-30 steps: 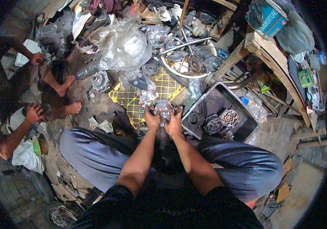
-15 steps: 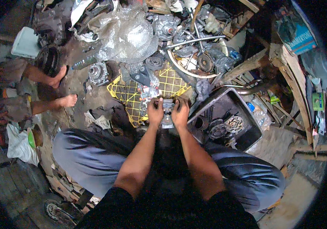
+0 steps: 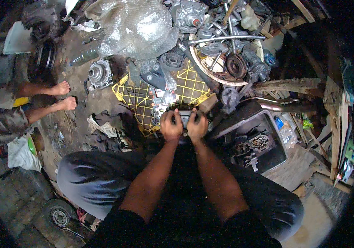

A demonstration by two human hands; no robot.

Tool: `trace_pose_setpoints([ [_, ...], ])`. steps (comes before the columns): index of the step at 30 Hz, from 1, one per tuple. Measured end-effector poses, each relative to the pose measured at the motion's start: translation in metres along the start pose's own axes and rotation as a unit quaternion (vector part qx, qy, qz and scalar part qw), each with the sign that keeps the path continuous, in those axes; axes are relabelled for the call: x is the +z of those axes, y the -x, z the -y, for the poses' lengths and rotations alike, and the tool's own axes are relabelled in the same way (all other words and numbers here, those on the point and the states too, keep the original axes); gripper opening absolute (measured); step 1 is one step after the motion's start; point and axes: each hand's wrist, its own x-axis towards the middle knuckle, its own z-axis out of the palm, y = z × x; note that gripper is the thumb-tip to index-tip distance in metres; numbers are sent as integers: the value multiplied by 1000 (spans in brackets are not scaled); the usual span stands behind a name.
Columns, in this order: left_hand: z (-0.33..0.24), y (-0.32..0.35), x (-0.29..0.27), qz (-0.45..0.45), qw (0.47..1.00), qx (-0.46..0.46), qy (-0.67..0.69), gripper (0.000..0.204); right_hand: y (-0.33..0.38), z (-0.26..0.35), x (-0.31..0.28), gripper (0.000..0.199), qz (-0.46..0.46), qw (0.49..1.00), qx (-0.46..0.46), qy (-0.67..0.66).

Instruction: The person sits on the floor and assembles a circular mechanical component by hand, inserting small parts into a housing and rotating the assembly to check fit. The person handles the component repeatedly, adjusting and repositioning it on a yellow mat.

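While the left hand (image 3: 171, 127) and right hand (image 3: 198, 127) sit on either side of the round metal part (image 3: 184, 119), less of it shows between the thumbs than half a second ago, so it's harder to follow the handling, I'd say. Fingers look curled, but I can't tell if they're actually gripping. Part's at the yellow crate's (image 3: 202, 98) near edge, left of the black tray (image 3: 243, 123).
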Motion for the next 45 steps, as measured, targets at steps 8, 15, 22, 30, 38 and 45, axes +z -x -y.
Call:
trace_pose_setpoints([
  [8,16,4,13,-29,999,12,6,28,-6,3,-7,30,101,995,-16,7],
  [15,13,9,5,32,999,-18,2,24,-10,7,-16,31,108,993,-42,13],
  [22,-5,-3,-1,18,999,-45,-25,40,-10,14,-7,58,62,994,21,86],
  [30,-7,-4,-9,43,996,-65,-40,41,-12,35,-21,58,96,994,39,30],
  [38,-6,6,0,-13,994,-38,-103,37,-15,25,-23,46,187,977,49,85],
  [45,-13,0,-6,15,995,-65,-76,38,-5,17,-19,46,149,980,22,131],
])
